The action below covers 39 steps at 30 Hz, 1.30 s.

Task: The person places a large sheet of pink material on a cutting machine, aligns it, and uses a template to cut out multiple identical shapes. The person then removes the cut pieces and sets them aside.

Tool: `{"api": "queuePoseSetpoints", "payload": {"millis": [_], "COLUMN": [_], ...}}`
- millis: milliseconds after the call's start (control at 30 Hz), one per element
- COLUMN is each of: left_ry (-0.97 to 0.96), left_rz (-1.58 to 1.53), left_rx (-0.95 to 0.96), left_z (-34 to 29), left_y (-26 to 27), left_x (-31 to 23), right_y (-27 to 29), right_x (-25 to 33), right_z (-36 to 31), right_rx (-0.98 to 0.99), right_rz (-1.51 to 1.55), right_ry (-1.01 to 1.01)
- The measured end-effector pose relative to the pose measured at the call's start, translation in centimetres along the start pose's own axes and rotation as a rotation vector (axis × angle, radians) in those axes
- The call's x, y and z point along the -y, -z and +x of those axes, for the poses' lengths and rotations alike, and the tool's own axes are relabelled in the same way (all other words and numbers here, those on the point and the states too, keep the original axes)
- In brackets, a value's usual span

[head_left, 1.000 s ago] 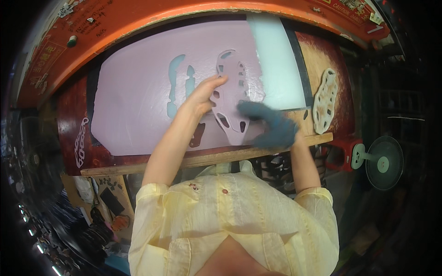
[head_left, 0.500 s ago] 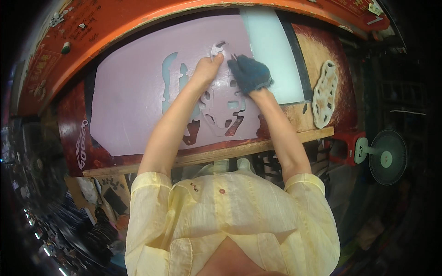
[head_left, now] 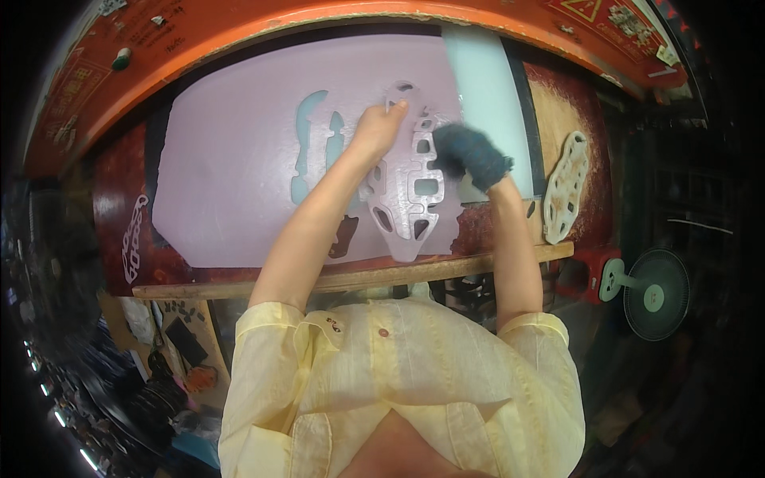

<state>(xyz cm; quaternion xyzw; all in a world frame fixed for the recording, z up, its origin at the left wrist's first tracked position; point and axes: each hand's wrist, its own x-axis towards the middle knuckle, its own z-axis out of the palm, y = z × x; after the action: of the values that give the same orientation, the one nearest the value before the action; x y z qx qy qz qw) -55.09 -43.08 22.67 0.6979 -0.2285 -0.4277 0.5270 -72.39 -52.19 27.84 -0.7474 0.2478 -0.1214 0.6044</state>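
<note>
My bare left hand (head_left: 382, 127) grips the upper part of a sole-shaped cut-out (head_left: 405, 245), a pale mauve piece pierced with several holes, thumb on its top face. The cut-out lies over a large mauve sheet (head_left: 231, 151). Just off the cut-out's right edge is my right hand (head_left: 472, 155) in a dark blue-grey knitted glove. Motion smears its fingers, so I cannot tell whether they hold anything. Left of my left hand, the sheet has long cut openings, with a pale blue surface (head_left: 304, 131) showing through.
A thick, worn off-white sole-shaped template (head_left: 566, 189) rests at the bench's right side. Another thin, pierced sole-shaped piece (head_left: 135, 239) lies at the far left. An orange machine beam (head_left: 319, 25) spans the back. A fan (head_left: 655, 296) stands right of the bench's wooden front edge (head_left: 351, 277).
My right hand has moved right and nearer, away from the cut-out's upper end. The cut-out has shifted nearer and shows more fully; my left hand keeps its grip. The whole view has shifted slightly.
</note>
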Motion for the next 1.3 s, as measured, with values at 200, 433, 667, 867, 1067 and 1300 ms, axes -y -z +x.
{"api": "queuePoseSetpoints", "payload": {"millis": [200,433,667,867,1067,1300], "left_ry": [-0.144,-0.229,-0.087,-0.078,-0.364,-0.789], "left_rz": [0.244,0.331,0.086,-0.112,-0.185,0.066], "left_rx": [-0.062,-0.196,-0.039,0.126,-0.037,-0.389], "left_z": [0.4,-0.6,-0.4,-1.5,-2.4,-4.8], "left_y": [-0.3,-1.8,0.0,0.8,-0.8,-1.1], "left_x": [0.5,0.1,-0.8,-0.9,0.3,-0.9], "right_y": [-5.6,-5.1,-8.4,4.5,1.1,-5.1], "right_x": [0.9,1.3,1.0,1.4,2.1,-2.3], "right_z": [-0.8,-3.1,-8.5,-9.7,0.1,7.6], "right_rx": [-0.176,0.19,0.251,0.485,0.011,-0.479], "right_rz": [-0.521,-1.073,-0.321,-0.058,0.48,0.103], "right_ry": [0.185,0.602,0.299,-0.088,-0.542,-0.384]}}
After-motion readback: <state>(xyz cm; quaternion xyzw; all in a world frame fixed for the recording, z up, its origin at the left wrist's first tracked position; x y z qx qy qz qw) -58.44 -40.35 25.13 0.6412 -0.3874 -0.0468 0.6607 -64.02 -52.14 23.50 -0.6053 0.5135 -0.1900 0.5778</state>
